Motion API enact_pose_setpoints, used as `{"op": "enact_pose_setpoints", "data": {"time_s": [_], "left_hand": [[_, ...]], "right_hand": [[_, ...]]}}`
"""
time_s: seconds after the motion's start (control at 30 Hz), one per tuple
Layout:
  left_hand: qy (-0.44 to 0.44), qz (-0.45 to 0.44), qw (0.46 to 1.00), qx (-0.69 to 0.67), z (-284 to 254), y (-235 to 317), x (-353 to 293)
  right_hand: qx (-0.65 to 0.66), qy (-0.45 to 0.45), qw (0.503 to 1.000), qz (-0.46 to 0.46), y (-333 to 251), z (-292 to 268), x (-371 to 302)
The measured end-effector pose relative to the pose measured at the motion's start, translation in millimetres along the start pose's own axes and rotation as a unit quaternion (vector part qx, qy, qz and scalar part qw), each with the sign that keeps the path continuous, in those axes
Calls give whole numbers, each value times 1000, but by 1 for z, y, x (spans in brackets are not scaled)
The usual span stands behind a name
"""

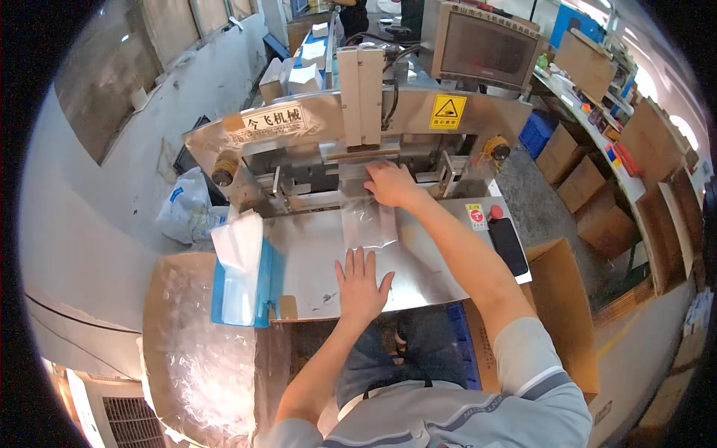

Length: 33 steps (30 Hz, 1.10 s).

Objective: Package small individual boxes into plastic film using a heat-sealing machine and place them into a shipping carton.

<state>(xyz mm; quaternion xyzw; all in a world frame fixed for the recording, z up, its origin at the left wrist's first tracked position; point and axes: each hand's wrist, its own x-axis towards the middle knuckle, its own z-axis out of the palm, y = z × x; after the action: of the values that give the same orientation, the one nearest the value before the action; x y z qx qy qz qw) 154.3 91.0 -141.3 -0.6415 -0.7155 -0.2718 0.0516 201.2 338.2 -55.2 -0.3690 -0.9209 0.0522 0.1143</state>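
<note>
A transparent plastic bag (pixel 368 224) lies flat on the metal worktable (pixel 306 254), its far end reaching under the machine's front bar. My right hand (pixel 390 183) rests on the far part of the bag, close to the bar, fingers extended and pressing down on the film. Closer to me, my left hand (pixel 361 287) lies flat on the metal with fingers spread, its fingertips by the bag's near edge. The machine (pixel 362 97) has a wide metal panel and an upright centre column. Whatever the bag's far end touches is hidden under the bar.
A blue holder (pixel 269 280) with white sheets (pixel 239 243) stands on the table's left. A carton (pixel 160 299) of transparent bags sits below left, another open carton (pixel 560 299) at right. A black phone (pixel 508 246) and a red button (pixel 496 213) occupy the right edge. A monitor (pixel 485 48) stands behind.
</note>
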Motion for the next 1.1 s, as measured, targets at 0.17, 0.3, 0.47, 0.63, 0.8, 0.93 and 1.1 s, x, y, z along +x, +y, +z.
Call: {"op": "enact_pose_setpoints", "data": {"time_s": [0.17, 0.3, 0.47, 0.63, 0.8, 0.93, 1.1], "left_hand": [[-17, -22, 999, -21, -4, -1, -3], [97, -75, 990, -74, -8, -2, 0], [134, -107, 981, -90, -9, -9, -3], [104, -111, 983, -104, -8, -3, 4], [97, -118, 983, -102, -13, -8, -2], [91, -110, 983, -112, -10, -7, -2], [91, -105, 984, -112, -7, -8, -1]], "right_hand": [[-30, -35, 999, 3, -6, -8, 3], [-41, -45, 998, 12, 0, -12, 11], [-12, -46, 999, 9, -2, -10, 13], [124, 149, 978, -77, 34, 10, -20], [323, 107, 940, 17, 14, 15, -106], [346, 59, 931, 96, 12, 18, -151], [355, 79, 925, 110, 8, 19, -162]]}}
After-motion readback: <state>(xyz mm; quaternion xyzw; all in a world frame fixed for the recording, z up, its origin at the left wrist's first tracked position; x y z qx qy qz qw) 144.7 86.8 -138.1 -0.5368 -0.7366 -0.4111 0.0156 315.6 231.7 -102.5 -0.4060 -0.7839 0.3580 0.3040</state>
